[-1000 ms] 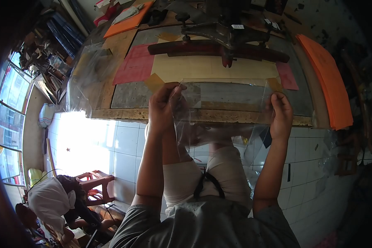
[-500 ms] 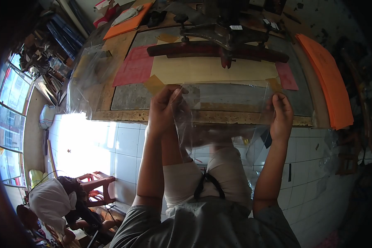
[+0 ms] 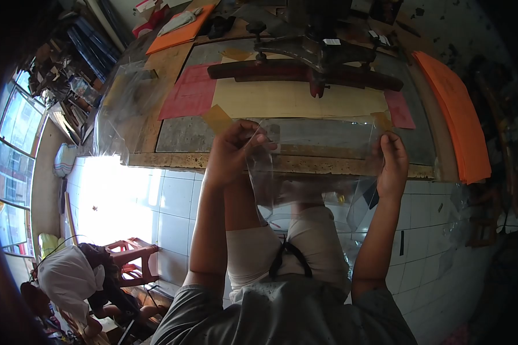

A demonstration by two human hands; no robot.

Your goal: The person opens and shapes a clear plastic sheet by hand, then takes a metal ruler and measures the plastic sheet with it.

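A clear plastic sheet [image 3: 322, 138] stretches between my two hands over the near edge of the table, its lower part hanging above my lap. My left hand [image 3: 233, 146] pinches its left side between thumb and fingers. At the other side my right hand [image 3: 391, 164] has closed fingers on the sheet's right edge. Just beyond both hands, a yellow paper strip [image 3: 293, 100] lies on the grey table plate [image 3: 184, 138] with pink paper [image 3: 190, 92] at its left end. Small tan tabs [image 3: 217, 119] sit near the fingers of each hand.
A dark metal press bar [image 3: 305, 72] stands over the yellow paper. Orange sheets [image 3: 452, 118] are stacked on the right edge, more orange sheets [image 3: 181, 29] at the back left. Clear plastic [image 3: 121, 109] drapes over the left corner. A seated person [image 3: 72, 279] is at lower left, beside a red stool [image 3: 135, 261].
Both hands have come slightly lower and nearer to me, with the plastic sheet still held between them. The left hand has shifted a little to the right.
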